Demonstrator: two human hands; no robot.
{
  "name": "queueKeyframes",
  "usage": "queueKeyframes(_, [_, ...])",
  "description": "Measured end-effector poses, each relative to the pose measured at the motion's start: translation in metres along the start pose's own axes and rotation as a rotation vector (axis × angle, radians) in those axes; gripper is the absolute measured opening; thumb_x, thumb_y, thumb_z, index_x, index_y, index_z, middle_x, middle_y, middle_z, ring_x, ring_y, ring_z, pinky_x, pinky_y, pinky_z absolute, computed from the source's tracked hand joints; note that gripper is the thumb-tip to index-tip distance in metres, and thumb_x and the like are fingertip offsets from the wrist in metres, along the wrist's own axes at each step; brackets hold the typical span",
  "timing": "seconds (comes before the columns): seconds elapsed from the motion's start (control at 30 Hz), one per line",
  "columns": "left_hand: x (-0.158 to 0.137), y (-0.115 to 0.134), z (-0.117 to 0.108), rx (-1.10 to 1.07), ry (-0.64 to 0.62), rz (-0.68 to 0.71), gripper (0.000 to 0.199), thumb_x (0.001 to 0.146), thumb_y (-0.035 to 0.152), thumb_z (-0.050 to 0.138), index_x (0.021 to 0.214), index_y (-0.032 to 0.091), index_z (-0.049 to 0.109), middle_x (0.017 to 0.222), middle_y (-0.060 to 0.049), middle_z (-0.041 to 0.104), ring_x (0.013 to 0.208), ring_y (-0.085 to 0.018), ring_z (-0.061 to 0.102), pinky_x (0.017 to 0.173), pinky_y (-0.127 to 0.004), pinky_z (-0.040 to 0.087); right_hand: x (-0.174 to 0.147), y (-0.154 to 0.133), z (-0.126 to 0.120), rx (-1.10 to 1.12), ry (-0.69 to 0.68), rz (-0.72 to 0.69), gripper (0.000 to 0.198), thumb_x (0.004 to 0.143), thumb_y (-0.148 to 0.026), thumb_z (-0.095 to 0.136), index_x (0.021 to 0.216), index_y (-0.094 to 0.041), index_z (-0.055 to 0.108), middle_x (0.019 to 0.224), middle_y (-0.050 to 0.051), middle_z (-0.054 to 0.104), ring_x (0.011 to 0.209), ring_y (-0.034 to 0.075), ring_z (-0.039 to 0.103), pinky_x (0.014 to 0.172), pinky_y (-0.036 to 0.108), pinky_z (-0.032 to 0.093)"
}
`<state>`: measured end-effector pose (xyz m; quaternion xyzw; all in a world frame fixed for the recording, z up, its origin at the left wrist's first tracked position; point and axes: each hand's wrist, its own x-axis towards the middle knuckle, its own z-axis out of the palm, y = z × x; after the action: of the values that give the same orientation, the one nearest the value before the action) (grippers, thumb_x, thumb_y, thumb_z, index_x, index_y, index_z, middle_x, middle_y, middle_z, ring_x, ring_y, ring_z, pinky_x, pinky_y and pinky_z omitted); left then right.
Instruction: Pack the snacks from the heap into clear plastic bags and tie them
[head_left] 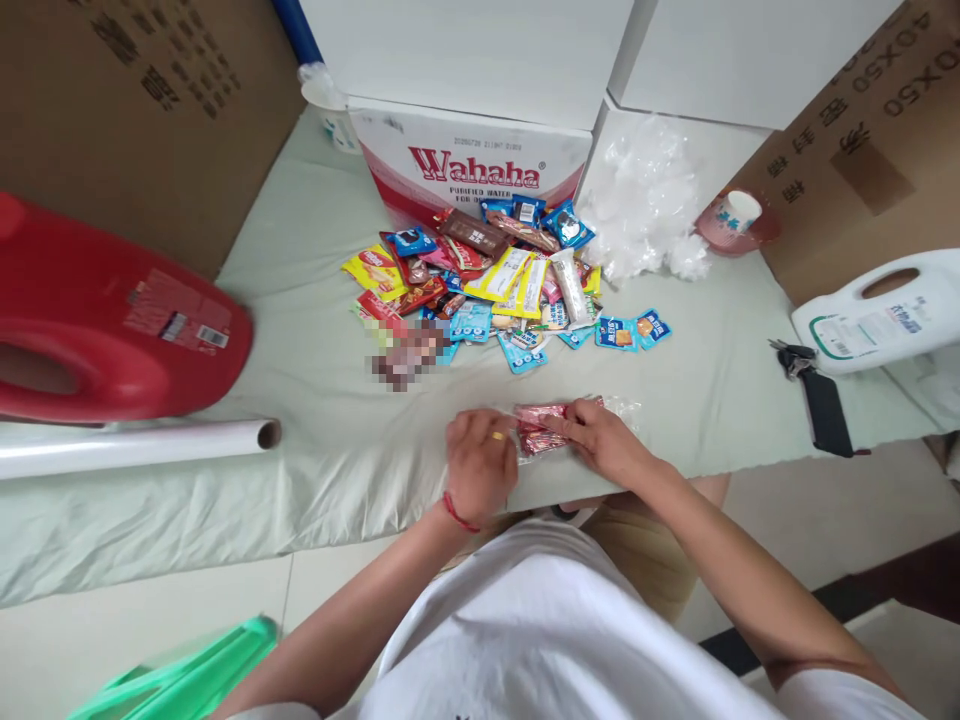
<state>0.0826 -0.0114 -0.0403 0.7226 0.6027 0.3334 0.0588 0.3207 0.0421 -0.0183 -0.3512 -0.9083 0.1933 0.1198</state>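
Observation:
A small clear plastic bag (541, 440) holds shiny red strips that look like twist ties. It lies near the table's front edge, between my two hands. My left hand (481, 458) is closed at the bag's left end, with its fingers curled down and the fingertips mostly hidden. From the right, my right hand (609, 440) grips the bag, its index finger stretched across the red strips. Beyond the hands is a heap of wrapped snacks (480, 275) in brown, yellow, red and blue packets. Two small blue packets (634, 331) lie at the heap's right side.
A Wahaha carton (472, 165) stands behind the snacks, with crumpled clear plastic (641, 200) beside it. On the left are a red jug (112, 310) and a white roll (142, 448). A white bottle (885, 310), black phone (825, 412) and keys (793, 358) lie right.

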Motion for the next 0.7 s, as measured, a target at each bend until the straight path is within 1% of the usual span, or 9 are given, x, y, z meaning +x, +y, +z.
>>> queueKeyframes(0.13, [0.005,-0.039,-0.011,-0.174,0.165,-0.452,0.017,0.08,0.02,0.056,0.096,0.02,0.06,0.101,-0.01,0.065,0.1,-0.027,0.059,0.091,-0.045,0.047,-0.001,0.002,-0.004,0.095,0.006,-0.125,0.042,0.102,-0.018,0.046,0.134,-0.029,0.071,0.096,0.007,0.055,0.086,0.021,0.052,0.08,0.036,0.045])
queueKeyframes(0.2, [0.018,-0.05,-0.016,-0.368,0.181,-0.671,0.021,0.088,0.031,0.051,0.105,0.021,0.059,0.103,-0.008,0.068,0.099,-0.024,0.062,0.092,-0.041,0.048,-0.001,0.001,-0.009,0.129,-0.003,-0.181,0.039,0.103,-0.022,0.047,0.133,-0.028,0.071,0.096,0.008,0.056,0.089,0.022,0.052,0.083,0.039,0.045])
queueKeyframes(0.23, [0.026,-0.052,-0.018,-0.462,0.161,-0.726,0.028,0.094,0.037,0.045,0.111,0.021,0.059,0.103,-0.008,0.07,0.098,-0.023,0.063,0.092,-0.039,0.049,-0.001,-0.001,-0.011,0.139,-0.009,-0.194,0.038,0.103,-0.025,0.048,0.134,-0.027,0.071,0.096,0.008,0.056,0.09,0.022,0.052,0.084,0.04,0.044])
queueKeyframes(0.27, [0.034,-0.05,-0.021,-0.531,0.111,-0.738,0.035,0.099,0.043,0.037,0.115,0.021,0.059,0.102,-0.008,0.072,0.098,-0.023,0.064,0.091,-0.039,0.049,-0.001,-0.002,-0.013,0.148,-0.011,-0.199,0.038,0.103,-0.029,0.05,0.135,-0.026,0.07,0.097,0.009,0.057,0.09,0.023,0.053,0.086,0.042,0.044])
queueKeyframes(0.33, [0.045,-0.041,-0.024,-0.553,-0.088,-0.654,0.045,0.101,0.053,0.032,0.112,0.021,0.062,0.098,-0.009,0.074,0.098,-0.025,0.066,0.09,-0.039,0.05,-0.003,-0.005,-0.015,0.167,-0.013,-0.188,0.039,0.104,-0.039,0.053,0.136,-0.025,0.07,0.099,0.009,0.058,0.093,0.023,0.053,0.089,0.044,0.044])
queueKeyframes(0.43, [0.045,-0.018,-0.025,-0.334,-0.435,-0.469,0.038,0.088,0.057,0.06,0.1,0.021,0.068,0.091,-0.01,0.074,0.1,-0.031,0.068,0.085,-0.04,0.051,-0.009,-0.006,-0.015,0.211,-0.014,-0.163,0.044,0.104,-0.05,0.05,0.135,-0.026,0.07,0.106,0.01,0.058,0.1,0.025,0.054,0.093,0.046,0.044])
queueKeyframes(0.5, [0.033,-0.006,-0.025,-0.15,-0.561,-0.367,0.034,0.078,0.049,0.073,0.096,0.021,0.069,0.088,-0.01,0.073,0.099,-0.033,0.067,0.083,-0.04,0.051,-0.014,-0.006,-0.013,0.236,-0.003,-0.144,0.047,0.106,-0.052,0.044,0.135,-0.027,0.07,0.11,0.011,0.059,0.104,0.025,0.055,0.095,0.047,0.043])
queueKeyframes(0.6, [0.012,0.003,-0.029,0.012,-0.599,-0.244,0.016,0.077,0.035,0.073,0.071,0.022,0.064,0.078,-0.01,0.068,0.092,-0.033,0.066,0.079,-0.04,0.051,-0.019,-0.005,-0.007,0.236,0.028,-0.102,0.048,0.108,-0.051,0.038,0.133,-0.027,0.072,0.112,0.011,0.06,0.105,0.026,0.055,0.096,0.048,0.043])
queueKeyframes(0.7, [0.002,0.004,-0.038,-0.083,-0.489,-0.291,0.018,0.077,0.028,0.067,0.064,0.022,0.058,0.082,-0.008,0.066,0.084,-0.027,0.065,0.076,-0.038,0.051,-0.021,-0.006,-0.001,0.174,0.046,-0.052,0.045,0.109,-0.048,0.039,0.132,-0.029,0.072,0.113,0.011,0.061,0.106,0.027,0.054,0.096,0.049,0.043])
